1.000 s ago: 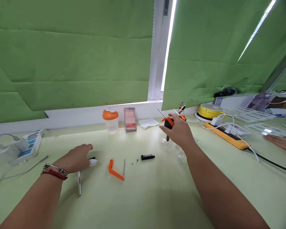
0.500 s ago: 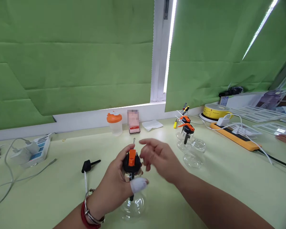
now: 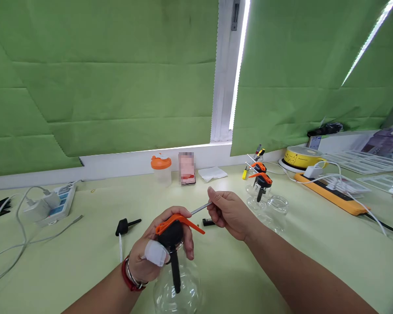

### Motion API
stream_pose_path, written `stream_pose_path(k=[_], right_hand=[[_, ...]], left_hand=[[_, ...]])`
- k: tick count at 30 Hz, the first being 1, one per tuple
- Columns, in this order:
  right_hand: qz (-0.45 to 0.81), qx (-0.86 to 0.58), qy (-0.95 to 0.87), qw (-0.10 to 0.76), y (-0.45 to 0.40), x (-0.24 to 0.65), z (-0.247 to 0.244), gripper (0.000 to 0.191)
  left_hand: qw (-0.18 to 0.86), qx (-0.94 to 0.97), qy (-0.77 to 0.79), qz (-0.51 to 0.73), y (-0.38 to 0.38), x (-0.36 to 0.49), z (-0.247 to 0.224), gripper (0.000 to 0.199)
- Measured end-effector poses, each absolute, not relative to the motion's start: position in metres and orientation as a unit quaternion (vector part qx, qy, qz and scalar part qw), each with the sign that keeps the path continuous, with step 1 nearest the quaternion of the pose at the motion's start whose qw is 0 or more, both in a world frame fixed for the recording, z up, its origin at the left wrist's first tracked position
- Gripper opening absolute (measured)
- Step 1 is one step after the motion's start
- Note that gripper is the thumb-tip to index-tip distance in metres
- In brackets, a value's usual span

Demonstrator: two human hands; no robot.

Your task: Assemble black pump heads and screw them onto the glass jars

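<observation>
My left hand [image 3: 160, 248] is wrapped around a black lid [image 3: 170, 235] with an orange lever [image 3: 180, 220] and a black handle [image 3: 175, 272] hanging from it. Beneath the lid is a round clear glass jar [image 3: 178, 294]; whether the lid is seated on it I cannot tell. A thin metal tube [image 3: 200, 209] runs from the far side of the lid up to the right. My right hand [image 3: 231, 213] pinches the tube's end between thumb and fingers. A white wrap covers my left thumb.
Another black piece with a metal tube [image 3: 122, 227] lies at left. A small black part [image 3: 208, 222] is beside my right hand. Lidded jars [image 3: 262, 179] and an open glass jar [image 3: 277, 205] stand at right, near an orange power strip [image 3: 330, 194]. An orange-lidded cup [image 3: 161, 170] is behind.
My left hand has turned the lid and jar, so the orange lever now points right. My right hand, loose beside the lid before, has closed on the metal tube's end. The view has shifted slightly.
</observation>
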State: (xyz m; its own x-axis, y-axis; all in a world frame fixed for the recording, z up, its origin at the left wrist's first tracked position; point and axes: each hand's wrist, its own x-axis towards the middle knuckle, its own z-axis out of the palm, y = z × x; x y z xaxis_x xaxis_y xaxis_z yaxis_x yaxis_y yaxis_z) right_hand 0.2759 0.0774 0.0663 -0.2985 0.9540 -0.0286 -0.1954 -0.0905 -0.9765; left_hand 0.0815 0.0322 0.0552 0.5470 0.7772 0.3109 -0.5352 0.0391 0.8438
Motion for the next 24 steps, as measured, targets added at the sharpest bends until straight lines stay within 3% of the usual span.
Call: stream_pose_path(k=[7, 13, 16, 21, 24], right_hand=[[0.545, -0.326, -0.560, 0.531, 0.076, 0.276, 0.070, 0.026], [0.589, -0.339, -0.562, 0.471, 0.078, 0.278, 0.068, 0.035], [0.585, -0.311, -0.566, 0.490, 0.082, 0.280, 0.066, 0.023], [0.599, -0.358, -0.549, 0.460, 0.088, 0.281, 0.065, 0.035], [0.607, -0.336, -0.546, 0.470, 0.089, 0.282, 0.065, 0.028]], left_hand=[[0.741, 0.469, 0.078, 0.473, 0.035, 0.078, 0.050, 0.059], [0.745, 0.472, 0.090, 0.462, 0.039, 0.074, 0.047, 0.061], [0.746, 0.463, 0.091, 0.470, 0.042, 0.073, 0.044, 0.058], [0.745, 0.457, 0.087, 0.478, 0.047, 0.072, 0.041, 0.054], [0.747, 0.453, 0.093, 0.477, 0.048, 0.071, 0.040, 0.052]])
